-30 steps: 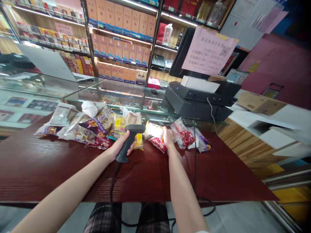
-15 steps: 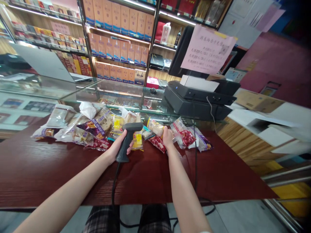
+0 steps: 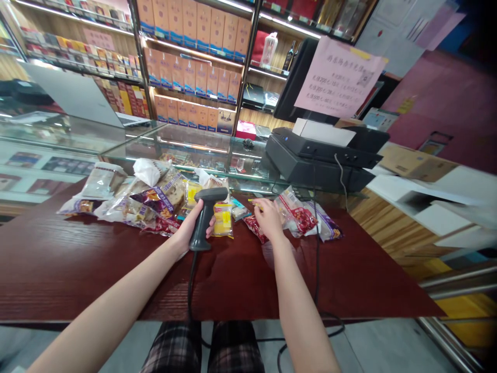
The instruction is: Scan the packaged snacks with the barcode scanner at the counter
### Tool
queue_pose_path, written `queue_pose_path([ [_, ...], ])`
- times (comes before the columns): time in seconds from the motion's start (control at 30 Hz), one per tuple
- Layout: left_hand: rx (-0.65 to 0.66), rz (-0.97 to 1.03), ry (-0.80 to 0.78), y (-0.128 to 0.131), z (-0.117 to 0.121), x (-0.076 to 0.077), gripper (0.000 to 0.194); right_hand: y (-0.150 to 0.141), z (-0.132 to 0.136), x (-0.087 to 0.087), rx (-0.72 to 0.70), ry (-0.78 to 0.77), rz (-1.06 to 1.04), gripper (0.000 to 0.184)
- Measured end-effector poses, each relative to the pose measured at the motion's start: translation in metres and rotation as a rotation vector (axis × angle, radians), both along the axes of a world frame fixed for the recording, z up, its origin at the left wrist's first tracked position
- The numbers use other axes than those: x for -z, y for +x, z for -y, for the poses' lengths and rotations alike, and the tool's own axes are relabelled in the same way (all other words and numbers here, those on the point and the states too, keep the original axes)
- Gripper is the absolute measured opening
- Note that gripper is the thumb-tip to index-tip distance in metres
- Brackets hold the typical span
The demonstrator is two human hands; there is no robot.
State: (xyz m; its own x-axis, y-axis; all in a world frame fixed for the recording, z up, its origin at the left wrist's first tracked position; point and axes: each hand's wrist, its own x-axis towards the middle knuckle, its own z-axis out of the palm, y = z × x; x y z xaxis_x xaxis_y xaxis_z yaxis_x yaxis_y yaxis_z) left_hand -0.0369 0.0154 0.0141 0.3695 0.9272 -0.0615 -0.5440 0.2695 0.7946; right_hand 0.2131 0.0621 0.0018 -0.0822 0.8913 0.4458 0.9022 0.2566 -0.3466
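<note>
My left hand point(image 3: 188, 225) is wrapped round the grip of a dark grey barcode scanner point(image 3: 204, 220), its head raised over the packets. My right hand point(image 3: 267, 217) is closed, with curled fingers, on a yellow-edged bread packet point(image 3: 254, 201); most of that packet is hidden behind the hand. Beside my right wrist lies a red packet point(image 3: 254, 228), partly covered. A yellow-labelled snack packet point(image 3: 222, 220) rests just right of the scanner. Near it is a small blue-and-clear packet point(image 3: 239, 210).
A heap of bagged snacks point(image 3: 155, 199) spreads over the left of the dark red table point(image 3: 233, 290). Further packets point(image 3: 303, 217) lie at the right. Behind stand a glass counter point(image 3: 186, 142), a laptop point(image 3: 73, 96) and a black printer unit point(image 3: 318, 160). The scanner's cable point(image 3: 190, 285) hangs over the front edge.
My right hand has turned over and its packet, plainly visible before, is now mostly hidden behind the hand. My left hand still holds the scanner in nearly the same place. The view has shifted slightly.
</note>
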Motion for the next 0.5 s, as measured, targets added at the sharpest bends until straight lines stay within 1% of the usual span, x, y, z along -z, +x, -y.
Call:
queue_pose_path([
  [0.03,0.002,0.004,-0.001,0.0,0.0,-0.001,0.048,-0.001,0.001,0.001,-0.022,-0.074,0.027,0.029],
  [0.07,0.004,0.008,-0.002,0.0,0.0,-0.001,0.048,-0.002,0.002,0.002,-0.007,-0.142,0.06,0.026],
  [0.13,0.005,0.012,-0.006,-0.001,0.0,-0.002,0.049,-0.003,0.003,0.005,0.086,-0.239,0.115,0.022],
  [0.2,0.004,0.016,-0.006,-0.002,0.0,-0.002,0.049,-0.003,0.003,0.005,0.172,-0.259,0.135,0.022],
  [0.23,0.003,0.02,-0.004,-0.003,-0.001,-0.002,0.05,-0.003,0.003,0.004,0.189,-0.241,0.14,0.024],
  [0.27,0.001,0.028,0.0,-0.003,-0.001,-0.002,0.05,-0.004,0.004,0.003,0.177,-0.215,0.151,0.026],
  [0.3,0.001,0.034,0.002,-0.004,-0.001,-0.002,0.051,-0.007,0.005,0.002,0.134,-0.186,0.167,0.029],
  [0.4,-0.004,0.045,-0.006,-0.006,-0.001,-0.005,0.051,-0.019,0.007,0.001,-0.037,-0.152,0.182,0.042],
  [0.43,-0.011,0.047,-0.007,-0.006,-0.001,-0.006,0.05,-0.025,0.007,0.003,-0.064,-0.167,0.182,0.05],
  [0.5,-0.025,0.055,-0.009,-0.006,0.0,-0.008,0.048,-0.034,0.007,0.009,-0.059,-0.205,0.207,0.066],
])
